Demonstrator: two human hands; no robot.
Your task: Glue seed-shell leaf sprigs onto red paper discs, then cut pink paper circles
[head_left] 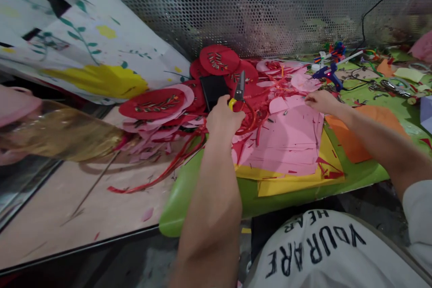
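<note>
Perforated metal panel (270, 4), upright behind the worktop; green covering (199, 193) spread below it, laden with craft materials. Left hand (224, 117): fingers curled about the yellow-handled scissors (240, 87), metal blades pointing up and away, beside a dark, flat-faced item (213, 90). Scissors: rigid, of modest weight by judgement, the heaviest piece in either hand's reach; best held by the handle loops, clear of the blades. Right hand (324, 101): fingertips drawn together at the far right corner of the pink paper (286, 139); whether they pinch a sheet or merely rest there cannot be told. Pink paper: a loose stack, edges uneven, lying in front of the wearer on yellow sheets (300, 186); light, thin and flexible, likely to slide sheet over sheet and to crease or tear if pulled hard; best taken by a corner or edge, several layers pinched together, with the stack kept flat. Adjoining: red discs (219, 60) with dark decoration, beyond the left hand; red ribbon (148, 186), trailing to the left, soft and apt to tangle; blue glue gun (329, 76), red light showing, just beyond the right hand, its nozzle possibly hot; orange paper (371, 130), partly beneath the right forearm.
</note>
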